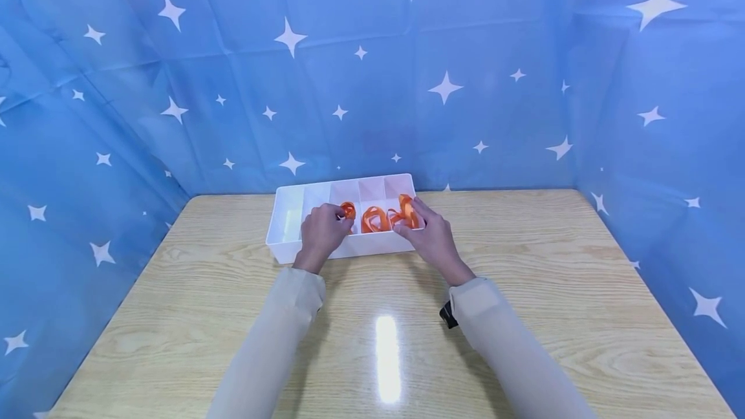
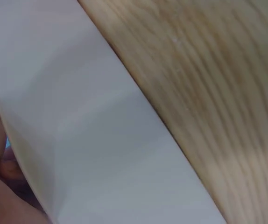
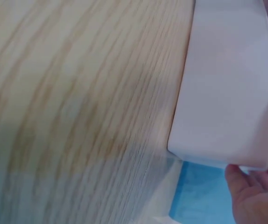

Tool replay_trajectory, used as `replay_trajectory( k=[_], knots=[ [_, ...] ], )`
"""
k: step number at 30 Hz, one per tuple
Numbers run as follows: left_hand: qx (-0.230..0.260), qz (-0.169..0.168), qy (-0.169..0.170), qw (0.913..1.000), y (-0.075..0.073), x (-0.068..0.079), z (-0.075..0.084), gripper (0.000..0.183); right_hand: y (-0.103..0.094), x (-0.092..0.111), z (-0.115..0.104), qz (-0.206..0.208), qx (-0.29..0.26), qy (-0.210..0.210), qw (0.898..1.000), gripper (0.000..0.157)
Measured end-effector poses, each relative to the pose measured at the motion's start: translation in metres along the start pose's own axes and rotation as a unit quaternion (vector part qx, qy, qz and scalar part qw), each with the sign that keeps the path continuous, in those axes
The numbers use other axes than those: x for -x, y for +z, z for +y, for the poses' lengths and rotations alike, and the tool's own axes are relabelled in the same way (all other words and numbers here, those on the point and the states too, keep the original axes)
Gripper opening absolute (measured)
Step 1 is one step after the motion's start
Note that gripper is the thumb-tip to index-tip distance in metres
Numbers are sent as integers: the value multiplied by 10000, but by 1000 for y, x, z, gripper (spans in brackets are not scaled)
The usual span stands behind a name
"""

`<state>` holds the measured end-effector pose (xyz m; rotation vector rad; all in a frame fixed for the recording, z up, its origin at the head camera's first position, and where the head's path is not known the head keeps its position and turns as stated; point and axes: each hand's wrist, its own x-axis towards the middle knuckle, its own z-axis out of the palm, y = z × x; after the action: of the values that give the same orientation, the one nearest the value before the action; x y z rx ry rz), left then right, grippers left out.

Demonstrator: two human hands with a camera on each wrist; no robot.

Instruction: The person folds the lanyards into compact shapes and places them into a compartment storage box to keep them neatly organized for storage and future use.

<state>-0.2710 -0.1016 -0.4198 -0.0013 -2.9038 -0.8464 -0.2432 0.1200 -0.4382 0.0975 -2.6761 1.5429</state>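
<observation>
A long white divided box stands on the table. My left hand reaches over its front wall and pinches a small coil of orange ribbon at the middle compartment. Two more orange ribbons lie to the right: a looped one in the adjoining compartment and a folded one in the rightmost. My right hand grips the box's front right corner, thumb over the front rim and fingers at the end wall. In the right wrist view, fingers press that end wall; the left wrist view mostly shows the front wall.
The wooden table reaches out on both sides of the box. Behind it hangs a blue curtain with white stars, which also runs along the left and right sides. A small black device shows at the right cuff.
</observation>
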Motion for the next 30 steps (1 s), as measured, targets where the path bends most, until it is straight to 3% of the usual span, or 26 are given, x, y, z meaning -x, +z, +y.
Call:
replay_trajectory(
  k=[6,13,21,30],
  knots=[
    [-196,-212,-165,9994,-3,-2,3,25,1,0,-1,-9,-31,-112,9999,69],
    [-55,-239,-306,9992,-3,0,1,28,3,0,-3,-55,-82,47,9999,69],
    [22,-169,-183,9997,-1,2,-6,45,5,0,-2,-39,-22,16,10000,68],
    [295,13,30,9996,0,8,-9,45,5,-1,-1,-40,250,-59,9997,68]
  ],
)
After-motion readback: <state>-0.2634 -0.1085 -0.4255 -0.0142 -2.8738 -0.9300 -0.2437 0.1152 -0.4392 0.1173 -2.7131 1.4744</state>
